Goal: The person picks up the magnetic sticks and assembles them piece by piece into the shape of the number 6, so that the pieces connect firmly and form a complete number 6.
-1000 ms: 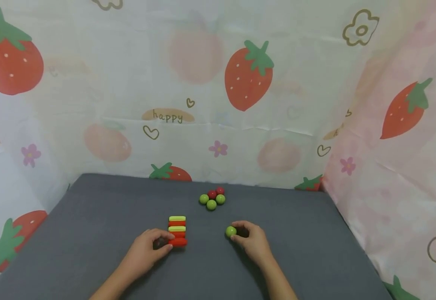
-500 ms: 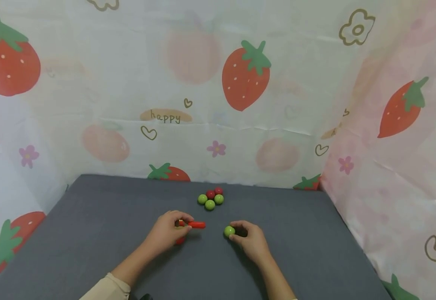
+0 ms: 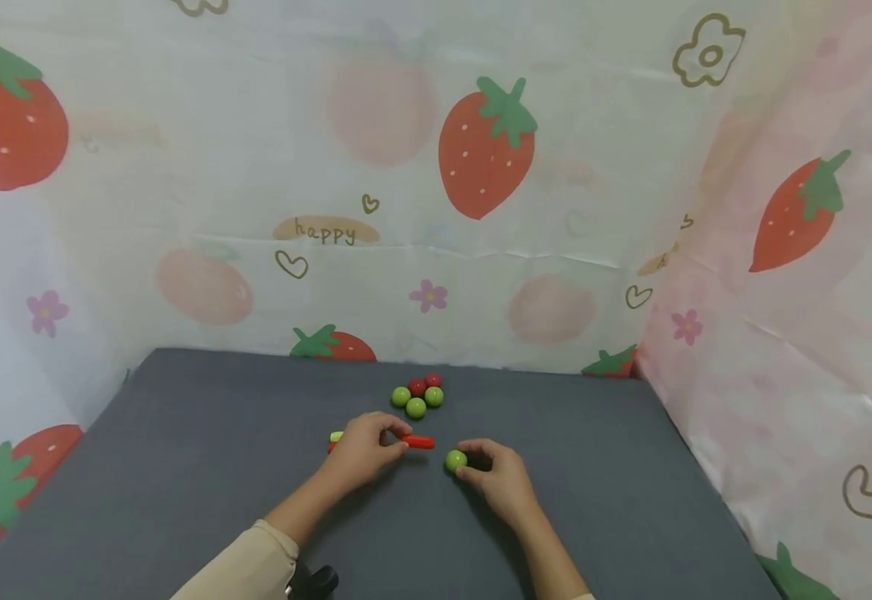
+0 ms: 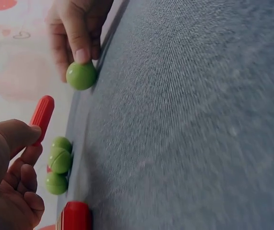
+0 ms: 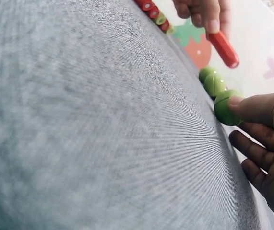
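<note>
My left hand (image 3: pixel 364 448) pinches a red ribbed rod (image 3: pixel 421 442) between thumb and fingertips, its free end pointing right, above the cloth. In the right wrist view a pale spot marks the end of this red rod (image 5: pixel 232 61). My right hand (image 3: pixel 505 482) grips a glossy green ball (image 3: pixel 455 461) between thumb and fingers, low over the table. A thin groove line crosses the green ball (image 5: pixel 226 108) in the right wrist view. A short gap separates the rod's tip from the ball. Behind my left hand, the row of red and yellow-green rods (image 3: pixel 336 437) is mostly hidden.
Toward the back of the grey table (image 3: pixel 586 433) sits a cluster of green balls (image 3: pixel 416 408) and red balls (image 3: pixel 433 380). A black object (image 3: pixel 314 581) shows by the left sleeve (image 3: pixel 244 562). Strawberry-printed sheets (image 3: pixel 406 183) stand around the table.
My left hand has lifted the red rod from the near end of the row and carried it right and away from me, toward the ball. My right hand has stayed on the green ball.
</note>
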